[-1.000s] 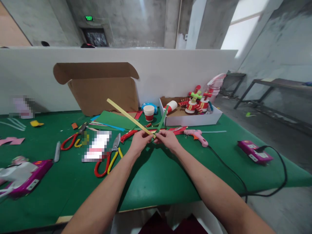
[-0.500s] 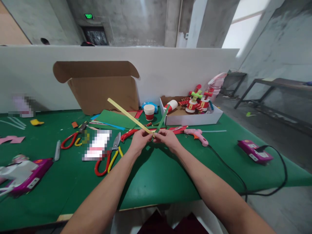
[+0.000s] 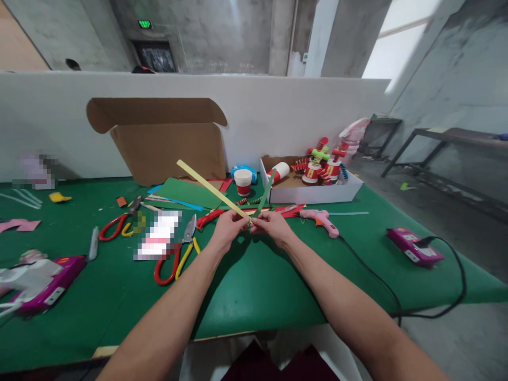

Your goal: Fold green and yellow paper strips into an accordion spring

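In the head view my hands meet over the middle of the table. My left hand pinches the lower end of a long yellow paper strip, which slants up to the left. Closed on the base of a green paper strip is my right hand; this strip points up and slightly right. The two strips come together between my fingertips, where the fingers hide how they join. Just behind the hands lie a bundle of red strips and a pink glue gun.
Scissors with red and yellow handles lie left of my forearm. A white box holding decorated paper-cup figures stands at the back right, near a paper cup. A black cord crosses the right side to a purple power strip.
Almost nothing differs. Both hands stay together at the strips' ends, with only a tiny shift of the fingers and strips.
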The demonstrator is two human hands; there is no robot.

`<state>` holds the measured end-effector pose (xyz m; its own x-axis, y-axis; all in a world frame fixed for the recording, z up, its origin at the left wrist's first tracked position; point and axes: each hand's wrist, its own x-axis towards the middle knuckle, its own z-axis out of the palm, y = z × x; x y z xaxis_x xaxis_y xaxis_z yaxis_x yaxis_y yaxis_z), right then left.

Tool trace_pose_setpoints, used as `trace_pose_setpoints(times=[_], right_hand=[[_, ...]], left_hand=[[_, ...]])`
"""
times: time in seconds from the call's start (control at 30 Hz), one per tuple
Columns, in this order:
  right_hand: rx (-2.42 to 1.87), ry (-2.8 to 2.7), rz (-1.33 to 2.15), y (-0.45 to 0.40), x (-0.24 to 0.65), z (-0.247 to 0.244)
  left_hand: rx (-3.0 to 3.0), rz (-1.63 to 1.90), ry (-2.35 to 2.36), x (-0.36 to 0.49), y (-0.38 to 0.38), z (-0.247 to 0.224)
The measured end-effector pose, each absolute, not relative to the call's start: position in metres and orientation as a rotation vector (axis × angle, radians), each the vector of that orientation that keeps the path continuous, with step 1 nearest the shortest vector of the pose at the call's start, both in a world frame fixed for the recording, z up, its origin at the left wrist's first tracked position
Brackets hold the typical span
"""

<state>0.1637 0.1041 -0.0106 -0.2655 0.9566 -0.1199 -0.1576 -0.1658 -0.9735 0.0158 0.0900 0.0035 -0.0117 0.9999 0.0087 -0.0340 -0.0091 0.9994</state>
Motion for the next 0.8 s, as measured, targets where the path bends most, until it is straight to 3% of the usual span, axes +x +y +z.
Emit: trace_pose_setpoints(times=[0.8], right_hand=[[-1.059,-1.042,1.625,0.1024,0.1609,-0.0075]], left_hand=[[1.061,1.262,1.094,0.0163,0.0929,-0.0003]])
